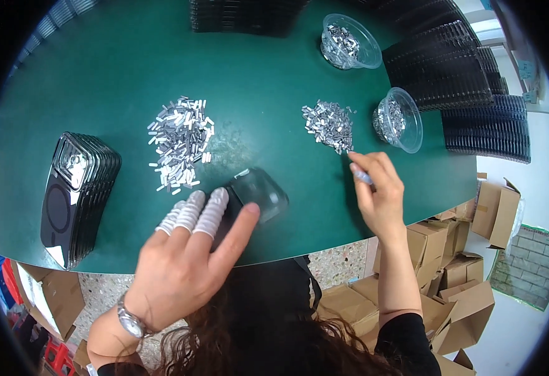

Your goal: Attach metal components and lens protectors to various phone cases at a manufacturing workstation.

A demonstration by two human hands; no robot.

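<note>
My left hand (pixel 193 250), with ribbed white covers on three fingers, is closed on a dark, see-through phone case (pixel 265 194) at the table's near edge. The case is smeared by motion, and my fingers hide its left part. At the small pile of silver-grey pieces (pixel 329 125), my right hand (pixel 379 188) has its fingers pinched together. Something pale (pixel 363 177) shows between these fingers, too small to name. A larger pile of flat, rounded silver and white strips (pixel 181 141) lies beyond my left hand. At the far left stands a stack of phone cases (pixel 77 194).
Two clear plastic tubs of small metallic pieces, one farther back (pixel 365 53) and one nearer (pixel 415 125), stand at the right. Stacked black trays (pixel 440 69) line the right back; more trays (pixel 246 15) stand at the far edge. Open cardboard boxes (pixel 428 250) sit below the green table (pixel 262 75).
</note>
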